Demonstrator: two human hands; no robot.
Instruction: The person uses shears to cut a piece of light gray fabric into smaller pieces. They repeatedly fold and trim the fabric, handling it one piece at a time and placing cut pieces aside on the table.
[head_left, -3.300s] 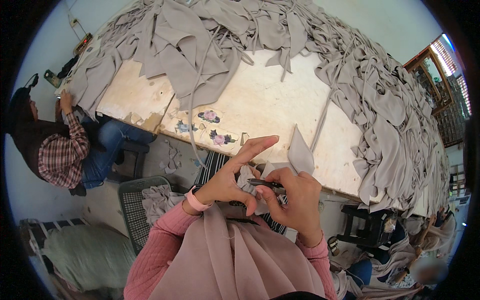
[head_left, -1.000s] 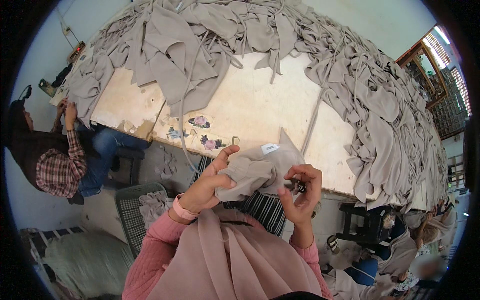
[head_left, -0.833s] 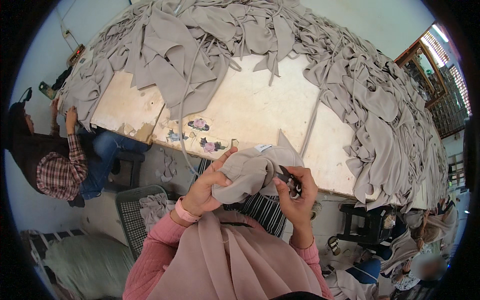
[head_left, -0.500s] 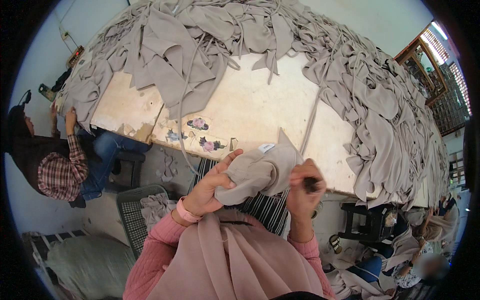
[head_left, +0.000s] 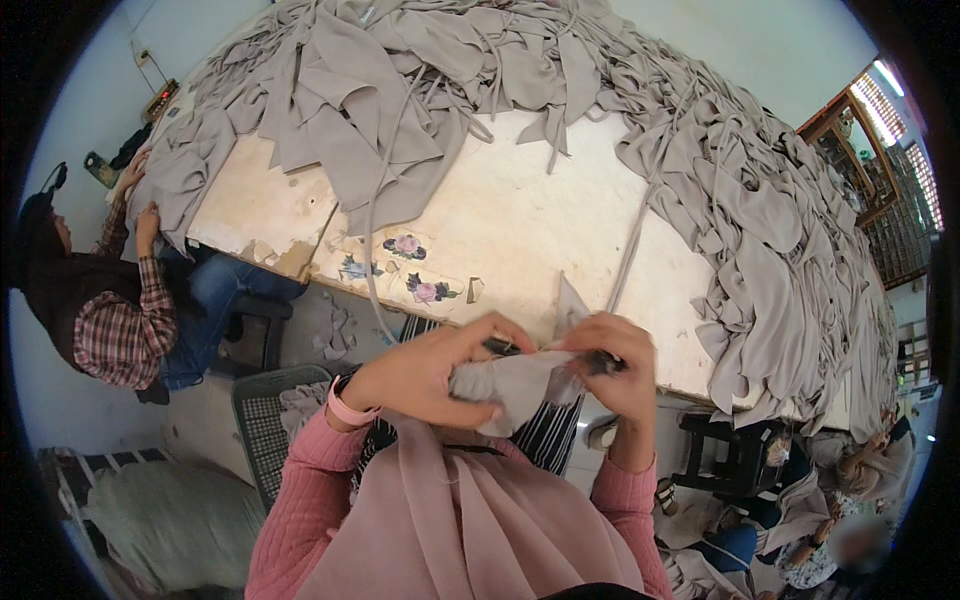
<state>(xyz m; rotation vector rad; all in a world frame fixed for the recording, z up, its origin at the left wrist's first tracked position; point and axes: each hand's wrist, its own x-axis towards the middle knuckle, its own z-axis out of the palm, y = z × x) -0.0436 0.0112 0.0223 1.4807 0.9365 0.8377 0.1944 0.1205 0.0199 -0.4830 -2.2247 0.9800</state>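
Just in front of me, past the table's near edge, I hold a grey-beige piece of cloth above my lap. My left hand is closed on its left part, thumb and fingers curled round it. Beside it, my right hand grips a small dark tool, blurred by motion and partly hidden by the fingers. The right fingertips meet the cloth too. Another dark bit shows by my left fingertips, too smeared to identify. A pointed corner of cloth sticks up towards the table.
Heaps of grey-beige cloth with long straps cover the table's far side and right end. A green plastic basket stands on the floor at left. One person sits at the left end; others are at lower right. A dark stool stands below the table.
My hands have come together over the cloth, the right moving in from beside it. The cloth is more bunched and its white label no longer shows. The dark tool stays in my right hand.
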